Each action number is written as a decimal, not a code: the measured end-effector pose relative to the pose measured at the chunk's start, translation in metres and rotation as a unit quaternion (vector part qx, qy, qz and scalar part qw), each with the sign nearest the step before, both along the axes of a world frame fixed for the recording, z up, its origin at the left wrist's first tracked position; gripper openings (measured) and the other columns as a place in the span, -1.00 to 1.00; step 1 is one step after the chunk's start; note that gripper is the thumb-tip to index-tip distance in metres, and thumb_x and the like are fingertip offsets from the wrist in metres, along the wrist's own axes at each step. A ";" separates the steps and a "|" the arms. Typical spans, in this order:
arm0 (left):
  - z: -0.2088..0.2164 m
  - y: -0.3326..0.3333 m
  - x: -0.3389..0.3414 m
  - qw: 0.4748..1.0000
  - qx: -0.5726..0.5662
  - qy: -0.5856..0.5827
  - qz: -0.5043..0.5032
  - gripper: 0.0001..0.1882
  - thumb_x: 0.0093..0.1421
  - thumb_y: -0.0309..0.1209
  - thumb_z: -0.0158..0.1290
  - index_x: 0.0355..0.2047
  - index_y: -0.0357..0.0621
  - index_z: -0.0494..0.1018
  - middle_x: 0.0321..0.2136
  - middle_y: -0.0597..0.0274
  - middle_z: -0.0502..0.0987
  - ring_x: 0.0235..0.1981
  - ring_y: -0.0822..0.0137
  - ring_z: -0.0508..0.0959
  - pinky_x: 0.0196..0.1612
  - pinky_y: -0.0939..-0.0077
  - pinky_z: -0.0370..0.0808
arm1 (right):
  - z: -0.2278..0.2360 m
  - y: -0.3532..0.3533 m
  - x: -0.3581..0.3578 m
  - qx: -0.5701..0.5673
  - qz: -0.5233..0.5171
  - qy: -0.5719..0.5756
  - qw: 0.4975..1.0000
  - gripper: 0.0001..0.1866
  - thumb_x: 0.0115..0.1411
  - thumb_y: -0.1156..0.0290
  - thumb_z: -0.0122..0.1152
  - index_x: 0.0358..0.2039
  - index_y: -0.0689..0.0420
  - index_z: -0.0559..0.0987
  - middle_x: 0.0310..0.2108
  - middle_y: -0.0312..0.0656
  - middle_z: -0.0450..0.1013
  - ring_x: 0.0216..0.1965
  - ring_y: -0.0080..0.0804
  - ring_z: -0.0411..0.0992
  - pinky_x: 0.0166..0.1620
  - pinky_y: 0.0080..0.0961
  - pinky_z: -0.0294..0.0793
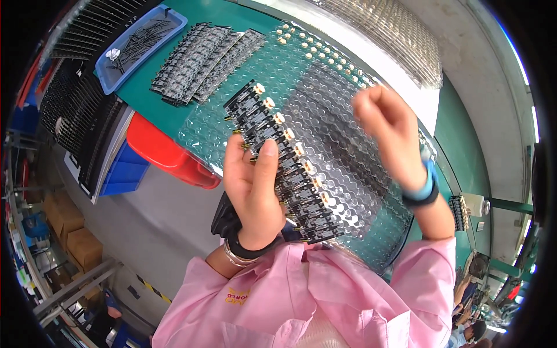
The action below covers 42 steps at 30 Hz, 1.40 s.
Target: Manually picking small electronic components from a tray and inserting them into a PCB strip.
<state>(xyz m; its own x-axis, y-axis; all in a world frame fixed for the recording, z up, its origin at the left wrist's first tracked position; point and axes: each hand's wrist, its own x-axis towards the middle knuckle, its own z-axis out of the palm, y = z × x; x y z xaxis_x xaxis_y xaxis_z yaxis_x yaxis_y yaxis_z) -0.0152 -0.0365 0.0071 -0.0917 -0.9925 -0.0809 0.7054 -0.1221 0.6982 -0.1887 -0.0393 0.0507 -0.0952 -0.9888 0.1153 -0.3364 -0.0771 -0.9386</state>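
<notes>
My left hand (252,188) grips a long black strip of circuit boards (290,159) with several small white parts along one edge, held up over a clear plastic blister tray (348,174). My right hand (390,130) hovers above the tray to the right of the strip, fingers pinched together; whether a small part sits between them I cannot tell. A blue band is on the right wrist, a black strap and bracelets on the left. Both sleeves are pink.
On the green table (151,93) lie more black circuit board strips (203,58) and a blue tray (139,43) of thin dark parts. A red bin (165,153) and a blue bin (125,171) hang at the table edge. Black racks stand left, cardboard boxes (69,229) on the floor.
</notes>
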 end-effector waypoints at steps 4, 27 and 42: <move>0.000 0.000 0.009 1.000 -0.018 0.009 -0.011 -0.79 0.16 -0.47 -0.13 -0.19 -0.24 0.21 -0.37 0.29 0.40 -0.42 0.60 0.37 -0.39 0.72 0.32 | -0.019 -0.082 -0.046 -0.140 0.030 0.302 0.943 -0.91 0.09 0.49 0.04 -0.38 0.16 0.48 -0.48 -0.35 0.37 -0.45 -0.60 0.29 -0.35 -0.70 0.27; 0.003 -0.011 0.011 0.999 0.008 0.027 0.018 -0.84 0.16 -0.48 -0.12 -0.24 -0.22 0.24 -0.41 0.33 0.39 -0.45 0.64 0.34 -0.41 0.74 0.30 | 0.013 -0.002 0.009 0.115 0.204 -0.094 0.968 -0.82 0.02 0.45 0.18 -0.39 0.24 0.40 -0.43 -0.25 0.37 -0.44 -0.66 0.29 -0.38 -0.72 0.30; 0.001 -0.009 0.002 0.999 -0.028 0.000 0.019 -0.87 0.16 -0.49 -0.13 -0.27 -0.23 0.22 -0.47 0.38 0.36 -0.50 0.67 0.29 -0.49 0.77 0.22 | 0.001 0.029 0.014 0.230 0.249 -0.255 0.906 -0.85 0.02 0.46 0.14 -0.51 0.29 0.43 -0.53 -0.17 0.36 -0.51 -0.55 0.27 -0.47 -0.70 0.26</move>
<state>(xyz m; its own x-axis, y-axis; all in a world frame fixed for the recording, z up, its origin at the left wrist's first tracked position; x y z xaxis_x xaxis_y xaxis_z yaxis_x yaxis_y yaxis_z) -0.0129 -0.0456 0.0077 -0.0535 -0.9982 -0.0260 0.7094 -0.0563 0.7026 -0.1746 -0.0101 0.0514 0.4506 -0.8562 -0.2527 0.1188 0.3380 -0.9336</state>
